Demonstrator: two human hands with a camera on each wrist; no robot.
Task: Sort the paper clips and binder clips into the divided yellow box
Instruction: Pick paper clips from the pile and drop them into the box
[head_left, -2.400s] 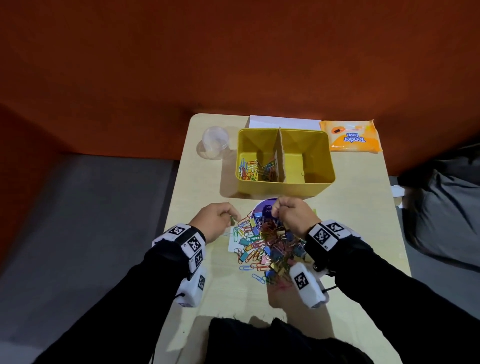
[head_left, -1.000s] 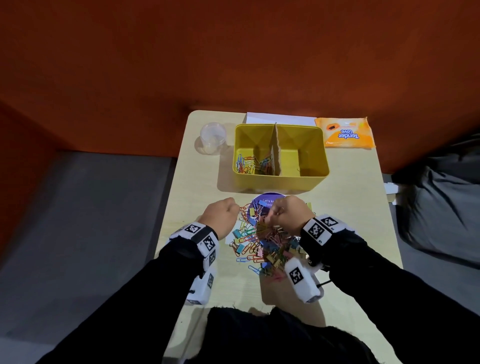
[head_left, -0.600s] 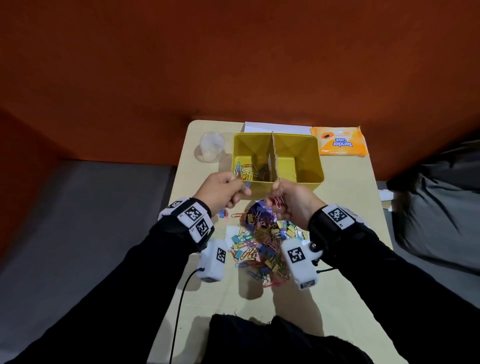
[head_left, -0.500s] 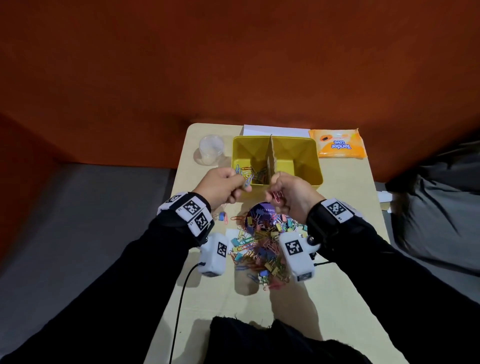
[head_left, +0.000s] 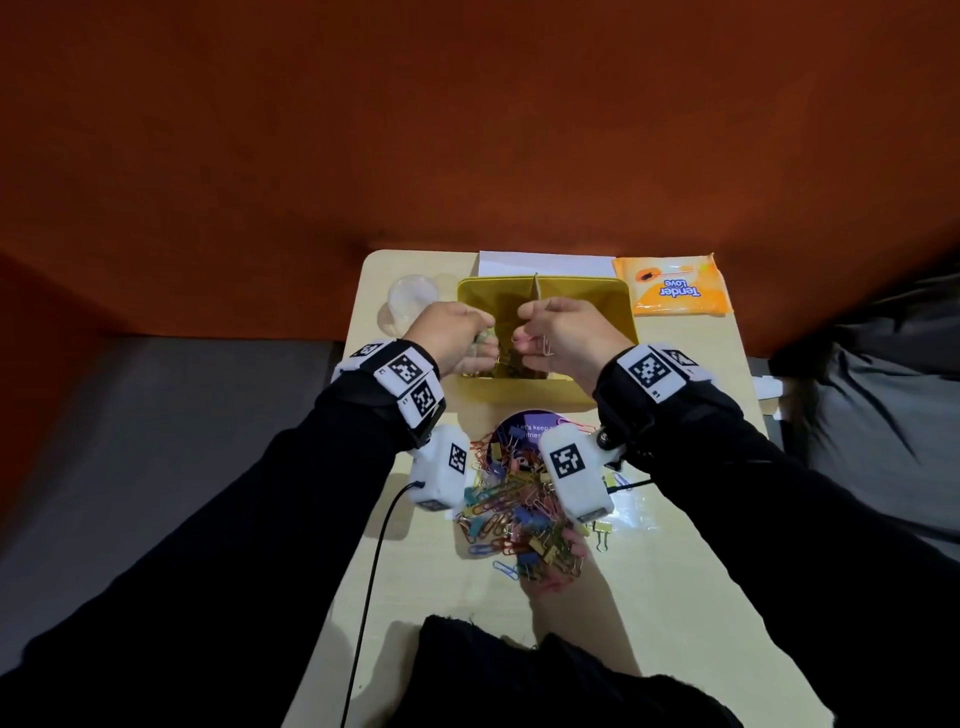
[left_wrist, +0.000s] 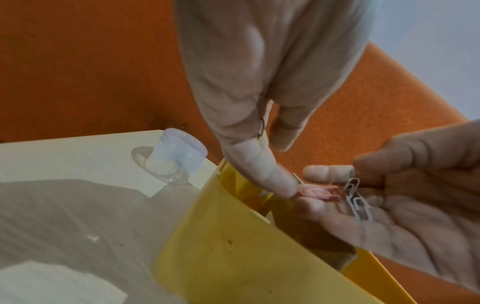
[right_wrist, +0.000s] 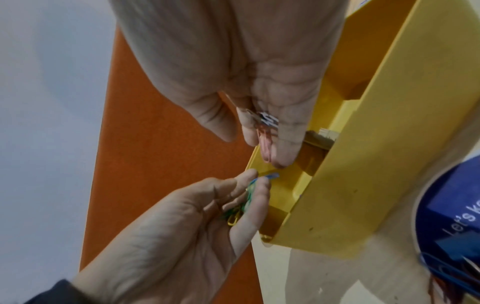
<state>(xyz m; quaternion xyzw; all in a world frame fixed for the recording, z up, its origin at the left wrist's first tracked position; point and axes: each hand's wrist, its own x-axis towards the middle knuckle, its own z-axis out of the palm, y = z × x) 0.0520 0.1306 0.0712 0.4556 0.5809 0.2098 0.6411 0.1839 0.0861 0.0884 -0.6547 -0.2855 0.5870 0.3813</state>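
Pale table (head_left: 675, 571) w/ orange wall (head_left: 467, 130) behind; both hands pinch paper clips: left hand (head_left: 452, 335), right hand (head_left: 569, 338).

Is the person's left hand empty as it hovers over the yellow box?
No: in the right wrist view the left hand pinches green, blue and yellow paper clips between its fingers.

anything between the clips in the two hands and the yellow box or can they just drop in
Nothing visible blocks the drop. Both the left hand and right hand are over the open yellow box, each pinching paper clips. Only the upright divider stands there, roughly between the hands; the compartments on either side are open-topped.
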